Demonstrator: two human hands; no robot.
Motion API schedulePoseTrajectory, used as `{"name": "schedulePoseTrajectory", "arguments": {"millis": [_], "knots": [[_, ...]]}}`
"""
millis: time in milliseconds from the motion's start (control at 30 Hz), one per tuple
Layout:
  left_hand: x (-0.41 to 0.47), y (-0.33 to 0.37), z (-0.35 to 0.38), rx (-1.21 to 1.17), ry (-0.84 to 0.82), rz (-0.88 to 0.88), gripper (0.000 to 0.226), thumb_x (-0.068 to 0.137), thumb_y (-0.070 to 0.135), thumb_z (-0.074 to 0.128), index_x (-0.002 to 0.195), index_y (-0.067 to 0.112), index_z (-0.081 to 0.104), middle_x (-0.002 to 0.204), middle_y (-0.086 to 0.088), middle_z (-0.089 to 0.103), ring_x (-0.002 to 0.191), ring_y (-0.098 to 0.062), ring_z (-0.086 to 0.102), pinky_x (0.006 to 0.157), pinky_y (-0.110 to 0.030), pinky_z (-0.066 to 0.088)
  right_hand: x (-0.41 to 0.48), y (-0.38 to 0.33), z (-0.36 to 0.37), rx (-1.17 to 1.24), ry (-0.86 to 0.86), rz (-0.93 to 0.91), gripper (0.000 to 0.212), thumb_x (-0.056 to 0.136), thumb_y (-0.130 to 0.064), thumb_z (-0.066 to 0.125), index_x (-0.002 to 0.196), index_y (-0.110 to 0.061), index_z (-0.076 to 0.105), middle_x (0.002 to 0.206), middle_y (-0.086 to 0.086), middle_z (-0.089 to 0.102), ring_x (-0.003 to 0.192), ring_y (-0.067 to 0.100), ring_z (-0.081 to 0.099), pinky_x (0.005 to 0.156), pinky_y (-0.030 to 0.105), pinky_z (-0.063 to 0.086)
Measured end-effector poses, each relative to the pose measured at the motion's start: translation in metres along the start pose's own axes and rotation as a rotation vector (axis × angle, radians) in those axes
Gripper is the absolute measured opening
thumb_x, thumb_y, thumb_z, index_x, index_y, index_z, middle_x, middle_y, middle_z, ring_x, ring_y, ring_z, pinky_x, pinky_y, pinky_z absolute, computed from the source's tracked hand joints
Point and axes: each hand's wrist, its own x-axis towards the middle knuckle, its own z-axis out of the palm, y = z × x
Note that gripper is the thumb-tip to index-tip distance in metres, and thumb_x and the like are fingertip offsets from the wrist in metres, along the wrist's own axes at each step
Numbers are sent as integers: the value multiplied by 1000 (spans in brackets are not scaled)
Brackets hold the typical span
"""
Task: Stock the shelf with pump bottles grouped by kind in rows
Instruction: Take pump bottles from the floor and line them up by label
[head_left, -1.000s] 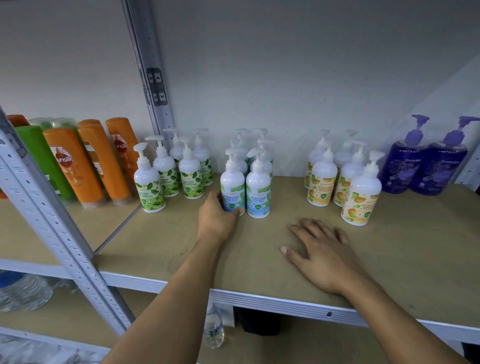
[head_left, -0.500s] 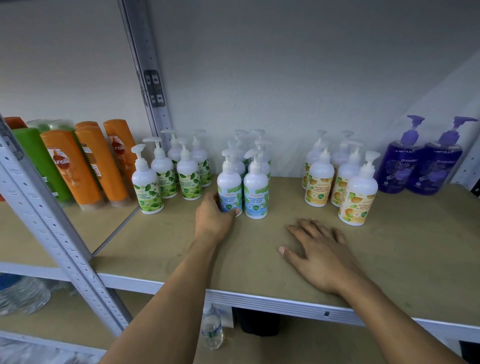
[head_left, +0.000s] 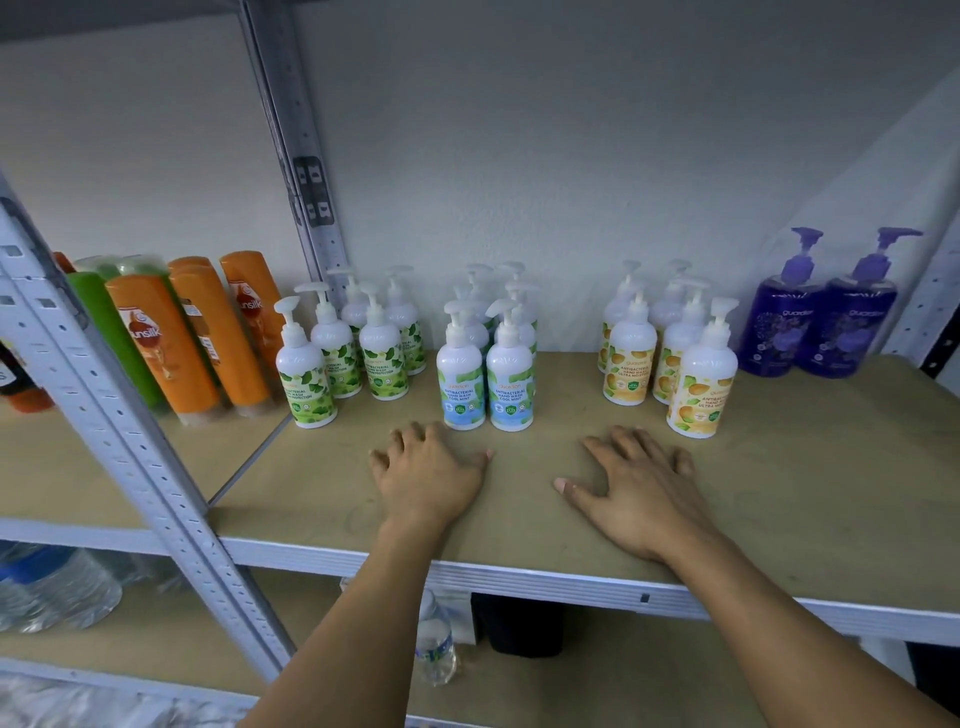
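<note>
Head camera view, looking forward and down at a metal-framed shelf (head_left: 779, 467) with a bare tan board, set against a plain pale wall (head_left: 571, 156). Both hands lie flat and empty on the board near its front edge, fingers spread: the left hand (head_left: 428, 475) sits just in front of the blue-label bottles, the right hand (head_left: 636, 486) a little apart to its right. Neither touches a bottle.

Along the back of the shelf stand white pump bottles in clusters by kind: green-leaf labels (head_left: 306, 374) at the left, blue "cool mint" labels (head_left: 485, 379) in the middle, orange-fruit labels (head_left: 701, 384) to the right, and two larger purple pump bottles (head_left: 815, 325) at the far right. All stand upright.

The white bottles look like smooth, rigid plastic, probably full and moderately heavy for their size, with glossy labels that could slip in a loose grip. The round body below the shoulder seems the safest place to hold; the thin pump heads look likely to twist or tip the bottle if pulled. Tall and narrow, they may topple if nudged against neighbours.

Beyond a slotted grey upright (head_left: 104, 395) at the left, orange shampoo bottles (head_left: 166, 343) and a green one fill the next bay. Water bottles (head_left: 436, 644) sit on a lower level, partly hidden.
</note>
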Motion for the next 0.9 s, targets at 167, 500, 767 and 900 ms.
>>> {"name": "schedulePoseTrajectory", "arguments": {"millis": [167, 500, 767, 900], "knots": [[-44, -6, -15, 69, -166, 174, 73, 90, 77, 26, 148, 33, 35, 163, 1, 24, 152, -26, 10, 119, -58, 6, -13, 1, -3, -4, 19, 25, 80, 89, -79, 22, 156, -35, 26, 165, -2, 18, 152, 22, 12, 121, 51, 12], [-123, 7, -29, 113, -250, 310, 72, 95, 73, 19, 157, 38, 16, 168, 7, 5, 154, -31, -3, 119, -62, 0, -132, 56, -13, -27, 0, -110, 92, 78, -76, -3, 159, -34, 10, 169, -4, 2, 155, 17, 0, 124, 47, 4], [-225, 86, -8, 75, -305, 613, 96, 78, 87, 18, 156, 30, 22, 168, 1, -1, 152, -39, -7, 119, -60, 8, -318, 164, 41, 67, -89, -12, 73, 94, -64, 29, 156, -26, 30, 164, 7, 26, 151, 29, 25, 118, 53, 28], [-297, 138, 32, 19, -516, 881, 69, 94, 62, 46, 154, 31, 30, 167, 2, 10, 153, -23, 10, 121, -59, 6, -419, 221, 73, 117, -207, 189, 80, 88, -66, 25, 158, -28, 26, 164, 5, 25, 149, 26, 28, 119, 46, 28]]}}
